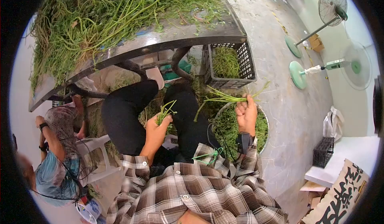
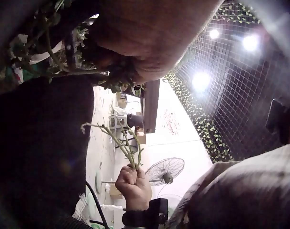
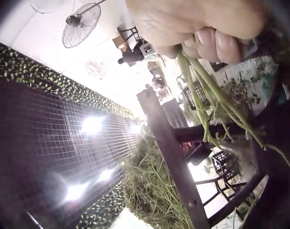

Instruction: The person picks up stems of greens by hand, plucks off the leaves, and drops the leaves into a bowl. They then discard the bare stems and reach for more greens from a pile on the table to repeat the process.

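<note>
In the head view the left hand (image 1: 157,133) grips a small bunch of green stems (image 1: 164,111) above the lap. Over the round tub's edge, the right hand (image 1: 247,114) pinches a longer bunch of stems (image 1: 224,97) that points toward the left. The right wrist view shows curled fingers (image 3: 207,44) of the right hand around several stems (image 3: 214,93). In the left wrist view the left hand (image 2: 145,43) is large and dark at the top, with leafy bits below it, and the right hand (image 2: 134,188) holds its stems upright.
A table (image 1: 176,42) piled with greens (image 1: 120,14) stands ahead. Beside it are a black crate (image 1: 231,80) of stems and a round tub (image 1: 267,130) of leaves. Two fans (image 1: 333,4) stand at the right; a seated person (image 1: 60,160) is at the left.
</note>
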